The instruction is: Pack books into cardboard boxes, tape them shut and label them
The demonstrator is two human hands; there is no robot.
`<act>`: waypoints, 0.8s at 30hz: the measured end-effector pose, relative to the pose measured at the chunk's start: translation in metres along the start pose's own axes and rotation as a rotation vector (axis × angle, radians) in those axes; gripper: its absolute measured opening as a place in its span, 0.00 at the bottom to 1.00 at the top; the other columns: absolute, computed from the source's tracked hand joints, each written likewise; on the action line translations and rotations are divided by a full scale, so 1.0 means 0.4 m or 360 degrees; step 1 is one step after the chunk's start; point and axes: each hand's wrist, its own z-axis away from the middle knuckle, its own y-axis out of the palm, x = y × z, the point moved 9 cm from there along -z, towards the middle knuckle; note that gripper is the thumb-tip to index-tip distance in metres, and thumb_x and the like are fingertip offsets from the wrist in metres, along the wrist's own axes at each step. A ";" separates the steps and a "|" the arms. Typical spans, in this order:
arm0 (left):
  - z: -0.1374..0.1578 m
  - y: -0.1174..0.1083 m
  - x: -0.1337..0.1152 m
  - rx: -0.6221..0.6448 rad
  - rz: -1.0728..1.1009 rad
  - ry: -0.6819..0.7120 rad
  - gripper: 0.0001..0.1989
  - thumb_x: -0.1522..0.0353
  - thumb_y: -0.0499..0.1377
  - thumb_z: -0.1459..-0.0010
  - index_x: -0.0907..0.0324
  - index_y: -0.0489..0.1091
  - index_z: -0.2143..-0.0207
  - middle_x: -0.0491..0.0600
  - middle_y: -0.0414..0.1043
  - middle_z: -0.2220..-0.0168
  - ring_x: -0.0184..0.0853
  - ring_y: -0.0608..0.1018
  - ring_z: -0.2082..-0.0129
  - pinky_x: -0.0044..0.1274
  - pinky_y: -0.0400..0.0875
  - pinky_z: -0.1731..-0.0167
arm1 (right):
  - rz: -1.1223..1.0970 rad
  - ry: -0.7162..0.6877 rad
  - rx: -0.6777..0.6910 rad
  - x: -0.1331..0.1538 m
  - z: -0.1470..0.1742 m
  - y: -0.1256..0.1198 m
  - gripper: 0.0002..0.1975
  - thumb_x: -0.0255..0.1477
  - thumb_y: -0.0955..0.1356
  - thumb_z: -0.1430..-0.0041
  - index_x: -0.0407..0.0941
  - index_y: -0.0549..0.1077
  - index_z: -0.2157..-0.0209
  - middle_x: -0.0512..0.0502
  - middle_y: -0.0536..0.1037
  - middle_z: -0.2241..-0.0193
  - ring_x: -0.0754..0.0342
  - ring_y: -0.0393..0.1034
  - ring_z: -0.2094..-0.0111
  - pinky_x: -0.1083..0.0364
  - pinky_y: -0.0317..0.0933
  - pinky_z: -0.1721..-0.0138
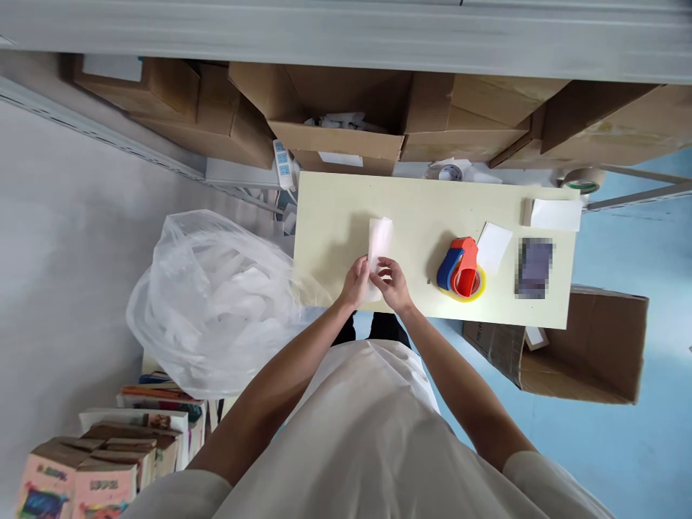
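Note:
A pale pinkish-white wrapped strip (381,234), like something folded in thin foam or paper, stands lengthwise between my hands over the table. My left hand (355,282) is closed around its left edge near the lower end. On the other side my right hand (393,285) has its thumb and curled fingers on the strip, close to my left thumb. What lies inside the wrapping cannot be made out. To the right a red and blue tape dispenser (462,265) with a clear yellowish roll rests on the cream table (329,209).
White cards (494,246), a white stack (556,215) and a blurred dark object (534,268) lie farther right. A plastic bag (216,310) of white pieces bulges at left, above books (135,447). Cartons (335,140) line the shelf; another box (589,346) stands at right.

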 end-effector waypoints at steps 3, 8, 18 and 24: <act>-0.015 -0.070 0.010 -0.0140 0.0003 -0.0098 0.32 0.46 0.41 0.39 0.58 0.69 0.50 0.54 0.75 0.54 0.40 0.78 0.55 0.30 0.73 0.58 | 0.0142 0.0070 -0.0088 -0.024 0.003 0.006 0.26 0.41 0.69 0.51 0.46 0.68 0.51 0.39 0.67 0.51 0.48 0.67 0.55 0.49 0.67 0.60; -0.042 -0.144 0.062 -0.0278 -0.0006 -0.0279 0.34 0.44 0.41 0.40 0.59 0.72 0.54 0.55 0.76 0.55 0.40 0.77 0.54 0.30 0.73 0.58 | 0.0251 0.0342 -0.0199 -0.105 -0.004 -0.025 0.31 0.41 0.69 0.53 0.44 0.66 0.47 0.37 0.68 0.50 0.47 0.68 0.56 0.48 0.67 0.58; -0.055 -0.178 0.115 -0.0360 -0.0341 -0.0217 0.25 0.48 0.47 0.40 0.58 0.70 0.68 0.52 0.73 0.65 0.39 0.75 0.57 0.31 0.69 0.55 | 0.0285 0.0331 -0.0092 -0.098 -0.046 -0.004 0.18 0.36 0.66 0.54 0.45 0.74 0.61 0.47 0.76 0.67 0.51 0.70 0.65 0.52 0.65 0.63; -0.081 -0.229 0.072 -0.0470 -0.0340 -0.0082 0.21 0.51 0.47 0.38 0.57 0.68 0.69 0.51 0.72 0.66 0.39 0.73 0.56 0.30 0.68 0.54 | 0.0439 0.0211 -0.0033 -0.049 -0.105 0.065 0.14 0.34 0.65 0.53 0.44 0.73 0.64 0.47 0.74 0.69 0.52 0.68 0.67 0.53 0.64 0.66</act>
